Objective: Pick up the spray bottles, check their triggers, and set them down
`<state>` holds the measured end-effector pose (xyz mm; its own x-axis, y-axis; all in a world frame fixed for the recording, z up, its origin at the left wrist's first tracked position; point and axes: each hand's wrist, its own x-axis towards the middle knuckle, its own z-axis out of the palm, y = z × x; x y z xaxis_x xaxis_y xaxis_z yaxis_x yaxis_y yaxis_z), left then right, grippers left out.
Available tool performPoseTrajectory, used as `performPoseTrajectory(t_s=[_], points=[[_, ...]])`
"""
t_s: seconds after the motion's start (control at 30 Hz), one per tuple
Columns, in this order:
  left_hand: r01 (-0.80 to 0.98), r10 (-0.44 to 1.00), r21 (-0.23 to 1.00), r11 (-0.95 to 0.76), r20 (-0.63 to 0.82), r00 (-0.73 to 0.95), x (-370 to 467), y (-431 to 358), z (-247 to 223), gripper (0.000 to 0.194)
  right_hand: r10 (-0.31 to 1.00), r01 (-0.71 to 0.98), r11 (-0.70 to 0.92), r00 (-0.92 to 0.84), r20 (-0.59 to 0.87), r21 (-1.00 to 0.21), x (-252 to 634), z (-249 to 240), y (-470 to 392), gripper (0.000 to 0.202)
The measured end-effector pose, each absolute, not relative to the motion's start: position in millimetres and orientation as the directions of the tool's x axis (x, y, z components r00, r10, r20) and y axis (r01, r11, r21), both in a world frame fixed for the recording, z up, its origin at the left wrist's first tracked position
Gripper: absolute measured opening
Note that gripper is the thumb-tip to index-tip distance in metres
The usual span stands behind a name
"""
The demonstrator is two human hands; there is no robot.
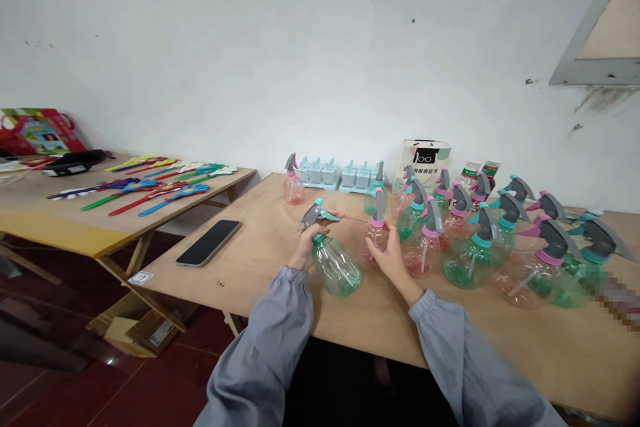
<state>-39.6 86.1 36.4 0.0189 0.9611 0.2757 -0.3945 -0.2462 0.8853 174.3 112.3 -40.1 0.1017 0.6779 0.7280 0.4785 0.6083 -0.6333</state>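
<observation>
My left hand [301, 248] is closed round the neck of a clear green spray bottle [340, 270]. That bottle tilts, its grey and teal trigger head up to the left and its round base toward me. My right hand [393, 255] grips a pink spray bottle [376, 237], thumb and fingers round its body; its grey head points up. Whether its base touches the table is hard to tell. Close by on the right stand several more pink and green spray bottles [469, 260]. A lone pink spray bottle [294, 188] stands farther back on the left.
On the brown table [270, 300] lie a phone [209, 243] and, by the wall, light-blue popsicle moulds [320, 175]. A white box [425, 163] stands behind the bottles. The left table [75, 230] carries colourful hand-shaped sticks [145, 193]. Below is a cardboard box [143, 323].
</observation>
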Motion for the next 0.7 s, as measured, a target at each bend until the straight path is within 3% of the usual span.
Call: performPoseTrajectory(t_s=[0.7], points=[[-0.397,0.95,0.875,-0.276,0.311,0.025,-39.7,89.5,34.9,0.041,0.699,0.465,0.595,0.104,0.708,-0.656,174.7,-41.1,113.0,0.059]])
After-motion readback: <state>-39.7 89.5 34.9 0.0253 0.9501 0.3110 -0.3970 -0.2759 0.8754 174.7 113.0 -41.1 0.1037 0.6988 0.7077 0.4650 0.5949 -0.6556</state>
